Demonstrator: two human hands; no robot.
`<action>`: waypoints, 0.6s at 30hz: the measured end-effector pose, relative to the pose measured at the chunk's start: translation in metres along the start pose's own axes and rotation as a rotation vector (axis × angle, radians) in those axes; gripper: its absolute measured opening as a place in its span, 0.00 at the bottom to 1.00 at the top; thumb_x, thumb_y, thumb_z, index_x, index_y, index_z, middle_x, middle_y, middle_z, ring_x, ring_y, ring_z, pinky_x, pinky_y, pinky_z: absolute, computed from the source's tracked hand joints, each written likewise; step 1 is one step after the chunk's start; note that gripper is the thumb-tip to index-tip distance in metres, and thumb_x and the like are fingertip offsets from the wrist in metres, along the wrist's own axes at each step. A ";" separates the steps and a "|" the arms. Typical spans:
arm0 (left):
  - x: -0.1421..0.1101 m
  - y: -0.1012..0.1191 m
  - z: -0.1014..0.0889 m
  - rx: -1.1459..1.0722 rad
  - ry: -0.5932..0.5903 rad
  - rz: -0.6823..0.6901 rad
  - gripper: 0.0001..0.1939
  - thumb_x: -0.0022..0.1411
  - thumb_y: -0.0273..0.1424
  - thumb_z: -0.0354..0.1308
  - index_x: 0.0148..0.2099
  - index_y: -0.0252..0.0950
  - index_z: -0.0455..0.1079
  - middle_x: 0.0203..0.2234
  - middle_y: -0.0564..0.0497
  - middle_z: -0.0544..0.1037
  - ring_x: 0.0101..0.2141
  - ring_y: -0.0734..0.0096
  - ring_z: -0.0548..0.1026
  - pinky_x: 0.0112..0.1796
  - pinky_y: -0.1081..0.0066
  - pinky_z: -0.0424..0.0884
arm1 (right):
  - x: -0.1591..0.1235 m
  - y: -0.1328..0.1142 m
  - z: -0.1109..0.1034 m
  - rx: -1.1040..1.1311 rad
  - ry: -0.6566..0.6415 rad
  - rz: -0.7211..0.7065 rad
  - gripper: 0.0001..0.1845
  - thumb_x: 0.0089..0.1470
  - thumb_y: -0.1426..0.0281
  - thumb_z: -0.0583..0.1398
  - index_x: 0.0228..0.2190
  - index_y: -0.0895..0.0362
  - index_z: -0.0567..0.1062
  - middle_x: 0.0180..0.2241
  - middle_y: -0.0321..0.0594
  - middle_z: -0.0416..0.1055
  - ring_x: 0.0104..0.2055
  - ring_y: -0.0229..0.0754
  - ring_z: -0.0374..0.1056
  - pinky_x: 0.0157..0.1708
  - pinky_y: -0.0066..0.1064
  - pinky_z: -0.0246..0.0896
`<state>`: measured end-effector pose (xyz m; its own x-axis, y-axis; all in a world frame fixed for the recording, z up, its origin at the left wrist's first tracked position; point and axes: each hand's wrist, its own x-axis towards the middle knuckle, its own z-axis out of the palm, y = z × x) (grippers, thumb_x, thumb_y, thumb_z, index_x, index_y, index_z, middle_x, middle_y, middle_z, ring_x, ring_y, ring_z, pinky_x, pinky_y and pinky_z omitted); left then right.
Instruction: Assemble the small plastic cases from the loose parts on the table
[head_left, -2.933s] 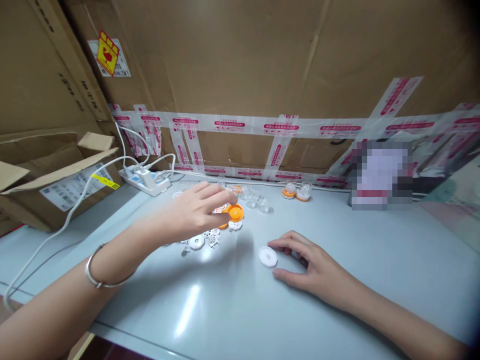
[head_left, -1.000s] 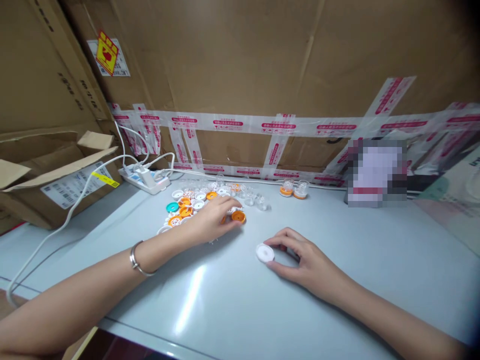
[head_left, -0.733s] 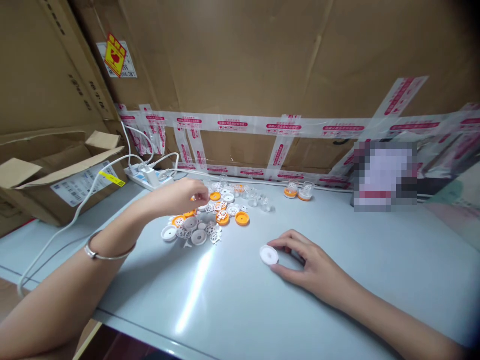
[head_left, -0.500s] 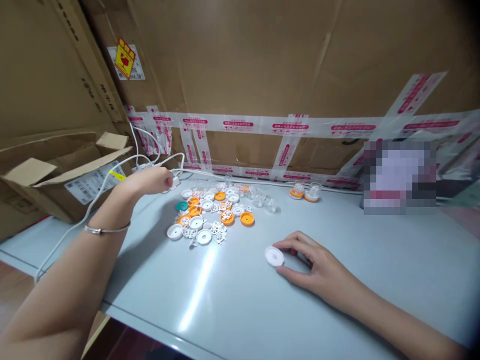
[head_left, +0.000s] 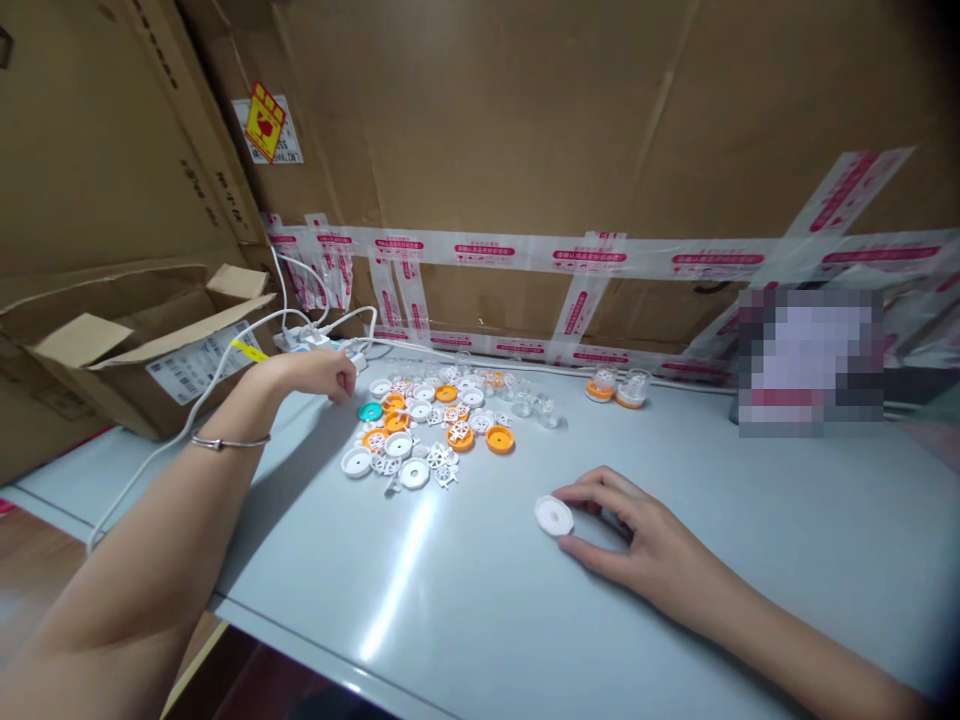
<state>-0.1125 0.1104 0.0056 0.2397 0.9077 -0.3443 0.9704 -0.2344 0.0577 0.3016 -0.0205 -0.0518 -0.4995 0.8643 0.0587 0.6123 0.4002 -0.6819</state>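
My right hand (head_left: 622,525) is closed on a white round plastic base (head_left: 553,516), pinched by its edge between thumb and fingers just over the table. My left hand (head_left: 324,376) is at the left end of a pile of plastic parts, with its fingers curled in; what they hold, if anything, is hidden. In the pile lie white round bases (head_left: 414,473), orange bases (head_left: 500,439), a teal base (head_left: 370,411) and small white spoked pieces (head_left: 442,462). Clear plastic domes (head_left: 523,402) lie at its far right side.
Two orange-and-white domed pieces (head_left: 631,388) stand by the back cable. A power strip (head_left: 307,340) with white cords lies behind my left hand. An open carton (head_left: 172,350) stands at left. A large taped cardboard box (head_left: 480,120) walls the back. A blurred-out item (head_left: 810,365) is at right.
My left hand has come slightly lower and closer to the pile, its fingers curling downward. My right hand keeps the white base in much the same place. The view has shifted slightly.
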 end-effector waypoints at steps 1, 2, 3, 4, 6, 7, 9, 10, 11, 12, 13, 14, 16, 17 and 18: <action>0.001 0.001 0.001 -0.001 -0.006 0.005 0.13 0.44 0.32 0.55 0.34 0.35 0.72 0.28 0.51 0.77 0.30 0.68 0.73 0.28 0.77 0.65 | 0.000 0.000 0.000 0.000 0.001 -0.001 0.11 0.52 0.65 0.58 0.39 0.50 0.71 0.40 0.38 0.66 0.42 0.41 0.65 0.43 0.33 0.59; 0.002 0.002 0.002 -0.003 -0.013 0.009 0.13 0.44 0.33 0.56 0.35 0.35 0.72 0.30 0.51 0.77 0.31 0.68 0.73 0.29 0.77 0.65 | 0.000 0.000 0.000 0.000 0.002 -0.002 0.11 0.52 0.65 0.58 0.39 0.50 0.71 0.40 0.38 0.66 0.41 0.41 0.65 0.42 0.33 0.59; 0.003 0.002 0.002 -0.006 -0.024 0.013 0.14 0.44 0.33 0.56 0.35 0.35 0.72 0.30 0.51 0.77 0.32 0.68 0.73 0.30 0.77 0.65 | 0.000 0.000 0.000 0.000 0.001 -0.005 0.11 0.52 0.65 0.58 0.39 0.50 0.71 0.40 0.38 0.66 0.41 0.41 0.65 0.42 0.33 0.59; 0.004 0.002 0.003 -0.010 -0.037 0.015 0.14 0.44 0.33 0.57 0.35 0.34 0.72 0.31 0.51 0.78 0.32 0.68 0.73 0.30 0.77 0.65 | 0.000 0.000 0.000 0.000 0.001 -0.006 0.11 0.52 0.65 0.58 0.39 0.50 0.71 0.40 0.38 0.66 0.41 0.41 0.65 0.42 0.33 0.59; 0.007 0.002 0.005 -0.017 -0.055 0.014 0.14 0.44 0.33 0.57 0.35 0.34 0.72 0.31 0.50 0.78 0.32 0.68 0.74 0.30 0.77 0.66 | 0.000 0.000 0.000 0.000 0.004 -0.005 0.10 0.52 0.65 0.58 0.39 0.50 0.71 0.40 0.38 0.66 0.41 0.41 0.65 0.42 0.33 0.59; 0.008 0.002 0.005 -0.019 -0.060 0.012 0.14 0.44 0.32 0.56 0.35 0.33 0.72 0.30 0.50 0.78 0.32 0.68 0.74 0.30 0.77 0.66 | 0.000 0.000 0.000 0.000 0.006 -0.006 0.10 0.52 0.65 0.58 0.39 0.51 0.71 0.40 0.38 0.66 0.42 0.41 0.65 0.43 0.33 0.59; 0.010 0.002 0.006 -0.023 -0.065 0.004 0.14 0.44 0.33 0.56 0.35 0.33 0.72 0.30 0.50 0.78 0.32 0.68 0.74 0.30 0.77 0.66 | -0.001 0.000 0.000 0.001 0.008 -0.005 0.10 0.51 0.66 0.58 0.39 0.51 0.71 0.40 0.38 0.66 0.42 0.41 0.65 0.43 0.32 0.59; 0.010 0.003 0.006 -0.025 -0.069 -0.001 0.13 0.44 0.33 0.56 0.34 0.33 0.72 0.29 0.50 0.78 0.31 0.68 0.74 0.30 0.77 0.66 | -0.001 0.000 0.001 0.002 0.009 -0.004 0.10 0.51 0.66 0.58 0.39 0.50 0.71 0.40 0.38 0.66 0.42 0.41 0.65 0.43 0.32 0.59; 0.011 0.004 0.006 -0.028 -0.074 -0.006 0.13 0.44 0.33 0.56 0.34 0.33 0.72 0.28 0.50 0.78 0.31 0.68 0.74 0.29 0.77 0.66 | -0.001 0.000 0.001 0.003 0.012 -0.003 0.11 0.51 0.66 0.59 0.39 0.50 0.71 0.39 0.38 0.66 0.42 0.41 0.65 0.43 0.32 0.59; 0.011 0.004 0.006 -0.031 -0.080 -0.012 0.13 0.44 0.33 0.55 0.33 0.32 0.72 0.27 0.50 0.78 0.30 0.68 0.74 0.29 0.77 0.66 | -0.001 0.000 0.001 0.004 0.014 -0.001 0.11 0.51 0.66 0.59 0.39 0.50 0.71 0.39 0.38 0.66 0.42 0.41 0.65 0.43 0.32 0.59; 0.011 0.005 0.006 -0.034 -0.085 -0.018 0.13 0.44 0.33 0.55 0.32 0.32 0.72 0.26 0.49 0.78 0.29 0.68 0.74 0.28 0.77 0.66 | -0.001 0.000 0.001 0.007 0.017 0.000 0.11 0.51 0.66 0.59 0.39 0.50 0.71 0.39 0.37 0.66 0.42 0.40 0.65 0.43 0.32 0.59; 0.010 0.006 0.006 -0.035 -0.090 -0.022 0.12 0.44 0.33 0.54 0.31 0.32 0.72 0.25 0.49 0.78 0.28 0.68 0.74 0.28 0.77 0.65 | -0.001 -0.001 0.000 0.009 0.020 -0.001 0.11 0.51 0.66 0.59 0.39 0.50 0.72 0.39 0.37 0.66 0.41 0.40 0.65 0.43 0.32 0.59; 0.009 0.007 0.006 -0.036 -0.093 -0.026 0.12 0.44 0.32 0.53 0.30 0.32 0.73 0.23 0.50 0.77 0.28 0.68 0.74 0.28 0.77 0.65 | -0.001 -0.002 0.000 0.010 0.025 -0.001 0.11 0.51 0.66 0.59 0.39 0.50 0.72 0.39 0.37 0.66 0.41 0.40 0.65 0.43 0.31 0.59; 0.009 0.007 0.007 -0.034 -0.092 -0.027 0.11 0.44 0.32 0.53 0.29 0.32 0.73 0.23 0.50 0.77 0.27 0.68 0.73 0.28 0.77 0.65 | -0.001 -0.002 0.000 0.008 0.026 0.001 0.12 0.51 0.66 0.59 0.39 0.50 0.72 0.39 0.37 0.66 0.41 0.40 0.65 0.42 0.31 0.59; 0.008 0.007 0.007 -0.031 -0.087 -0.028 0.11 0.44 0.31 0.52 0.28 0.33 0.73 0.23 0.51 0.77 0.27 0.68 0.73 0.27 0.77 0.65 | -0.001 -0.003 0.000 0.007 0.028 0.003 0.12 0.51 0.66 0.59 0.39 0.50 0.72 0.39 0.37 0.67 0.41 0.40 0.65 0.42 0.31 0.59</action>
<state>-0.1039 0.1136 -0.0030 0.2104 0.8798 -0.4262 0.9774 -0.1974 0.0752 0.3003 -0.0225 -0.0503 -0.4805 0.8736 0.0766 0.6095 0.3955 -0.6871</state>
